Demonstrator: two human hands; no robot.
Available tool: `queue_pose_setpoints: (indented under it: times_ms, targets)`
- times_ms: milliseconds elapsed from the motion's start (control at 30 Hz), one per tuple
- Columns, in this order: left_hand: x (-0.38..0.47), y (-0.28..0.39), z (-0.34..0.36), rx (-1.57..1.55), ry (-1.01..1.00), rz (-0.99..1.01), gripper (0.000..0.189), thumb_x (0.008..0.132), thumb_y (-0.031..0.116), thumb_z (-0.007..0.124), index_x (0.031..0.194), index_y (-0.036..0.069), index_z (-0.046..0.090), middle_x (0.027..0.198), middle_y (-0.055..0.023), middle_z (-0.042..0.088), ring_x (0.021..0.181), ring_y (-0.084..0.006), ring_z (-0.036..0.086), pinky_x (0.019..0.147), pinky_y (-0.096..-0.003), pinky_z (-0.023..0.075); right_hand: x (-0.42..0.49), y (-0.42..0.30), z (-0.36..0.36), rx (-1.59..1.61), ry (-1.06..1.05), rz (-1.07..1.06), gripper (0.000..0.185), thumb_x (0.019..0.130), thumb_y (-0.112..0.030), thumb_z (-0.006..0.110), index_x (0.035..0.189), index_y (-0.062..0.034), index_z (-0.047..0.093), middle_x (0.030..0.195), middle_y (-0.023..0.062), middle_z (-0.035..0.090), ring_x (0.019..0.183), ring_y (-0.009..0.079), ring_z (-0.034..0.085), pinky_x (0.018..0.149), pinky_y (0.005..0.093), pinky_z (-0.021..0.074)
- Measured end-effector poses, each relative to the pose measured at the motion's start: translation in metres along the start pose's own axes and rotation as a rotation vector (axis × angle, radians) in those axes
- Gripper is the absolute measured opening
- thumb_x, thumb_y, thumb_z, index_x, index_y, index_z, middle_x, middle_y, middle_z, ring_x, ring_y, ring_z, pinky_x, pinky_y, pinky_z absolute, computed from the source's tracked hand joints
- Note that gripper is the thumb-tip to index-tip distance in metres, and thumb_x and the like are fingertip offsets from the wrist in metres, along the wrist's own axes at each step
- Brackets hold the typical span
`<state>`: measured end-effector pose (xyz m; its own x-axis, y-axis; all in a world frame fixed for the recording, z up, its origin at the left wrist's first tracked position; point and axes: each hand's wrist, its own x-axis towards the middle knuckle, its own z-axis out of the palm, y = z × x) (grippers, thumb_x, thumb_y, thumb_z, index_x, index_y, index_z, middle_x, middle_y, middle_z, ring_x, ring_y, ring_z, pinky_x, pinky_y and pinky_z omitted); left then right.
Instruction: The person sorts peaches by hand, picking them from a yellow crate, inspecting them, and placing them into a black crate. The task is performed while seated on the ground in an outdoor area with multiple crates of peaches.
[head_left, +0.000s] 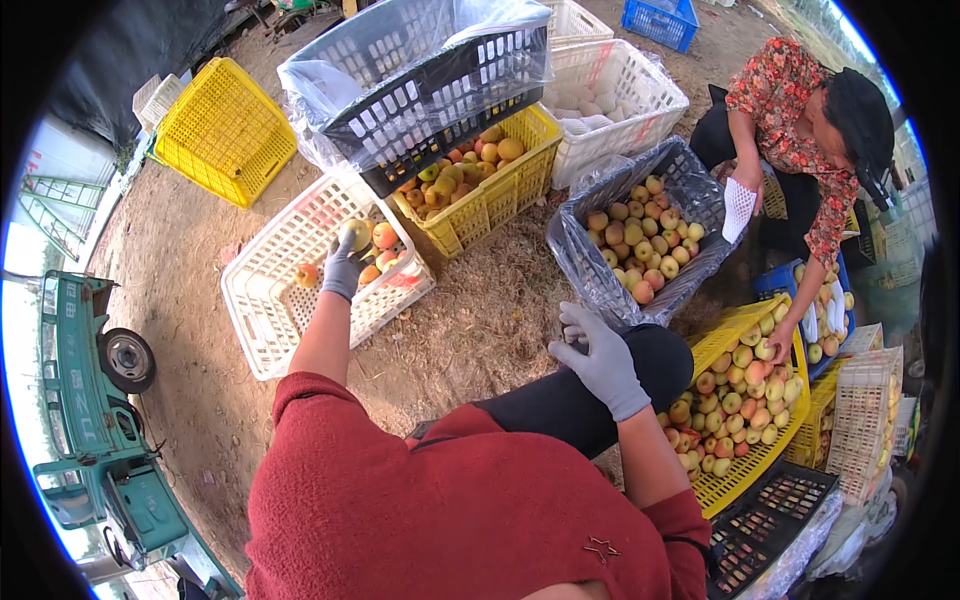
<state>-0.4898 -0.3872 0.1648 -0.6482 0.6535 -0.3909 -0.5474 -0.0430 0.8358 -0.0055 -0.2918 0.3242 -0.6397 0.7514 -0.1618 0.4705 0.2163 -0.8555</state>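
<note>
My left hand (343, 271), in a grey glove, reaches into a white plastic crate (259, 300). Its fingers are around a yellow-green apple (358, 234). Several redder apples, one of them a lone apple (306, 274), lie in the same crate. My right hand (600, 364), gloved too, hovers above my dark-trousered knee, its fingers loosely bent and apart with nothing seen in them. Just beyond that hand, a dark crate lined with clear plastic (581, 259) holds many apples (643, 240). To its right, a tilted yellow crate (731, 476) is heaped with apples (739, 401).
A person (795, 142) at the right holds a white foam net sleeve (739, 210) and touches apples in the tilted crate. Ahead, a lined black crate (442, 105) rests over a yellow apple crate (495, 214). A white crate (619, 146) holds net-wrapped fruit. A green cargo vehicle (75, 375) stands left.
</note>
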Motion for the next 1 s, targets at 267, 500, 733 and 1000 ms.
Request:
queue_pose_setpoints:
  times_ms: [267, 500, 733, 1000]
  targets:
    - [0.029, -0.022, -0.062, -0.029, 0.093, -0.065, 0.05, 0.091, 0.035, 0.07, 0.133, 0.018, 0.05, 0.12, -0.0068, 0.06, 0.094, -0.026, 0.065, 0.066, -0.0359, 0.056, 0.006, -0.005, 0.001, 0.006, -0.02, 0.057, 0.058, 0.083, -0.026, 0.074, 0.133, -0.0059, 0.054, 0.12, 0.0106, 0.066, 0.099, 0.0188, 0.067, 0.086, 0.0302, 0.0516]
    - [0.032, -0.026, -0.068, -0.055, -0.024, -0.003, 0.046, 0.093, 0.021, 0.064, 0.135, 0.017, 0.047, 0.129, -0.0114, 0.054, 0.113, -0.0355, 0.057, 0.09, -0.0484, 0.0528, 0.01, -0.006, 0.003, -0.039, -0.026, 0.054, 0.056, 0.082, -0.026, 0.075, 0.132, -0.0059, 0.056, 0.115, 0.0092, 0.068, 0.097, 0.0174, 0.067, 0.084, 0.0291, 0.0522]
    - [0.03, -0.02, -0.058, -0.009, -0.012, -0.154, 0.045, 0.09, 0.024, 0.068, 0.131, 0.015, 0.051, 0.121, -0.0121, 0.059, 0.102, -0.0311, 0.063, 0.076, -0.0452, 0.0579, 0.008, -0.006, 0.003, -0.047, -0.02, 0.051, 0.056, 0.082, -0.026, 0.075, 0.131, -0.006, 0.056, 0.114, 0.0093, 0.068, 0.095, 0.0177, 0.067, 0.083, 0.0289, 0.0523]
    - [0.046, -0.05, -0.04, 1.149, -0.045, -0.273, 0.06, 0.077, 0.034, 0.078, 0.126, 0.004, 0.06, 0.103, -0.0104, 0.068, 0.082, -0.0165, 0.065, 0.073, -0.0304, 0.0511, 0.006, -0.002, 0.002, -0.053, -0.022, 0.034, 0.056, 0.082, -0.026, 0.075, 0.131, -0.007, 0.057, 0.112, 0.0092, 0.068, 0.094, 0.0178, 0.067, 0.082, 0.0285, 0.0524]
